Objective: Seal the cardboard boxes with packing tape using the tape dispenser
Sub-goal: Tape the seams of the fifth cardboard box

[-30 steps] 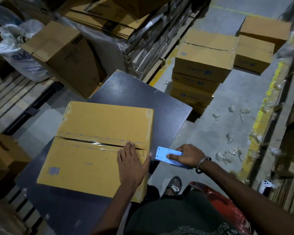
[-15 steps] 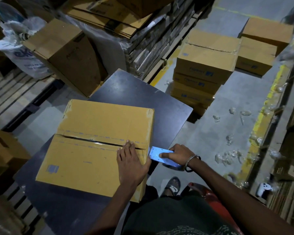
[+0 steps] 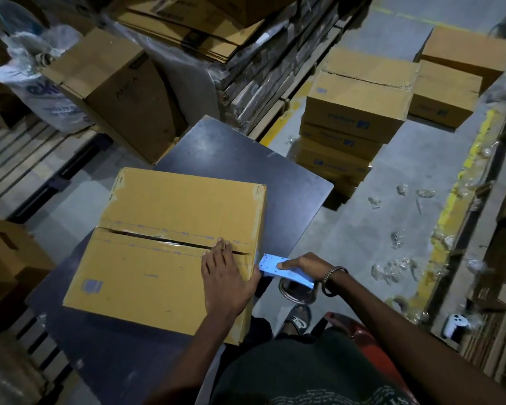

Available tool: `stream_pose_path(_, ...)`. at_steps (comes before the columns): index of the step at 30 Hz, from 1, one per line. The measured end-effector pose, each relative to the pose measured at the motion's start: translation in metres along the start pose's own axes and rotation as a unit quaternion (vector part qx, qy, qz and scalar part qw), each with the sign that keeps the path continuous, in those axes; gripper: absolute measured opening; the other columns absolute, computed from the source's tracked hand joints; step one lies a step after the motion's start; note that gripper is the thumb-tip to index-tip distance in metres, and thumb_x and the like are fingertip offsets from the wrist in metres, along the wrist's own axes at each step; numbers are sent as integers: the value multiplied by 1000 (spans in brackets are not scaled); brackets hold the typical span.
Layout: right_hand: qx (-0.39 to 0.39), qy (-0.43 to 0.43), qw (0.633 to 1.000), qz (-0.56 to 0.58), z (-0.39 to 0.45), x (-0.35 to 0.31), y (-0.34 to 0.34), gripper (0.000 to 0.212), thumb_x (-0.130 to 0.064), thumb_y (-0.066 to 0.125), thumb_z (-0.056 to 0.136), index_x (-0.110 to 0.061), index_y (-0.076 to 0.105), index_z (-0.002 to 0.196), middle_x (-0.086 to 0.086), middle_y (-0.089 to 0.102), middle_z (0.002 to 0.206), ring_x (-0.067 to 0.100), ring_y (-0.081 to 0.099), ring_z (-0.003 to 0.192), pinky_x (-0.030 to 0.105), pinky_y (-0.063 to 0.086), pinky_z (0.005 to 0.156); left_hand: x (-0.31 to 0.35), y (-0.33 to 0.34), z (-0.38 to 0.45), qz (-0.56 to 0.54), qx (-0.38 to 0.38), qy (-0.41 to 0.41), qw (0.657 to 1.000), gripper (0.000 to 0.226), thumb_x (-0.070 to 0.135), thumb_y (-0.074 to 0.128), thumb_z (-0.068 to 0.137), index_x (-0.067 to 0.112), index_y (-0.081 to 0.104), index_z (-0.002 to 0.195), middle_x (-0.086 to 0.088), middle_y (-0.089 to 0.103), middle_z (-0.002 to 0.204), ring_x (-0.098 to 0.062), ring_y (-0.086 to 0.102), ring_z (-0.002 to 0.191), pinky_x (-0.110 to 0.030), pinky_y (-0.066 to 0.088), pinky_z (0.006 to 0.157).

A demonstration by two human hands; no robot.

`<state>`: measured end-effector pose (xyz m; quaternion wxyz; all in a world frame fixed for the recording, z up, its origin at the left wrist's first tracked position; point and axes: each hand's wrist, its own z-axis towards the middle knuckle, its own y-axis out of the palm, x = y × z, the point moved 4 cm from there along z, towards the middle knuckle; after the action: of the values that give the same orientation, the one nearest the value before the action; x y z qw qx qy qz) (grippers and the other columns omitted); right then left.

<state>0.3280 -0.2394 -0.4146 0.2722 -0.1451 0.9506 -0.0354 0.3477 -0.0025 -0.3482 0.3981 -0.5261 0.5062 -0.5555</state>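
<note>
A yellow-brown cardboard box (image 3: 170, 244) lies on the dark table (image 3: 246, 153). Its two top flaps meet at a slightly gaping seam with old tape strips along it. My left hand (image 3: 227, 276) lies flat on the box's near right corner, fingers straight and reaching the seam. My right hand (image 3: 303, 266) grips the light blue tape dispenser (image 3: 278, 270), whose front end touches the box's right side just below the seam. The tape roll (image 3: 297, 292) shows beneath my right hand.
A stack of sealed boxes (image 3: 354, 112) stands on the floor beyond the table, with more boxes (image 3: 447, 89) behind it. A tilted box (image 3: 114, 92) and a wrapped pallet of flat cardboard sit at the back left. Crumpled tape scraps (image 3: 398, 238) litter the floor right.
My right hand has carried the dispenser leftwards until its front end meets the box's right side. My left hand has stayed flat on the box.
</note>
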Motion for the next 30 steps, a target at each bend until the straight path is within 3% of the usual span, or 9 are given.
stream_pose_path(5,59,-18,994,-88,3,-5,-30,66,-76,81,59,-15,70,80,3,68,75,19,58,65,31,38,64,1,-2,0,0,-2,-2,1000,94,73,50,92,5,41,157,-13,34,165,-29,25,151,-52,22,129)
stream_pose_path(9,140,-64,969,-191,3,-18,-62,62,-71,71,83,-14,58,62,2,58,60,20,55,60,32,37,59,1,-2,0,6,-3,2,1000,95,72,50,89,5,42,156,-13,33,166,-29,25,151,-51,21,129)
stream_pose_path(11,193,-91,945,-247,8,-29,-78,66,-72,60,91,-14,53,59,4,56,60,25,60,66,33,40,63,1,-3,0,5,-2,3,1000,95,72,50,88,5,42,155,-14,33,165,-30,26,151,-52,21,128)
stream_pose_path(15,255,-127,900,-331,32,-61,-106,57,-66,53,97,-13,56,77,11,60,83,32,63,84,33,39,69,1,-4,0,5,-5,2,1000,96,73,48,89,5,40,156,-14,32,166,-31,25,152,-53,21,128)
stream_pose_path(17,276,-129,874,-378,44,-79,-118,59,-67,49,99,-10,67,99,15,68,94,31,65,88,34,46,71,2,-4,0,3,-7,-2,1000,96,73,48,88,6,40,157,-13,32,166,-31,25,152,-52,21,128)
stream_pose_path(19,300,-129,850,-413,54,-96,-127,65,-66,44,101,-7,66,118,17,72,105,33,68,93,38,53,78,2,-5,0,1,-7,-6,1000,95,72,49,88,7,40,157,-13,32,166,-31,24,152,-52,21,128)
stream_pose_path(24,343,-155,803,-462,80,-117,-127,51,-53,45,105,-7,62,122,17,73,108,33,69,96,43,53,86,2,-5,0,-14,5,-5,1000,93,70,54,88,7,42,155,-12,33,165,-31,27,150,-52,24,127)
stream_pose_path(30,327,-154,803,-475,93,-104,-111,38,-38,48,106,-6,62,122,18,74,111,35,68,101,46,42,108,0,-1,0,-18,-3,-5,1000,93,72,51,89,7,41,155,-12,31,166,-32,27,153,-52,21,128)
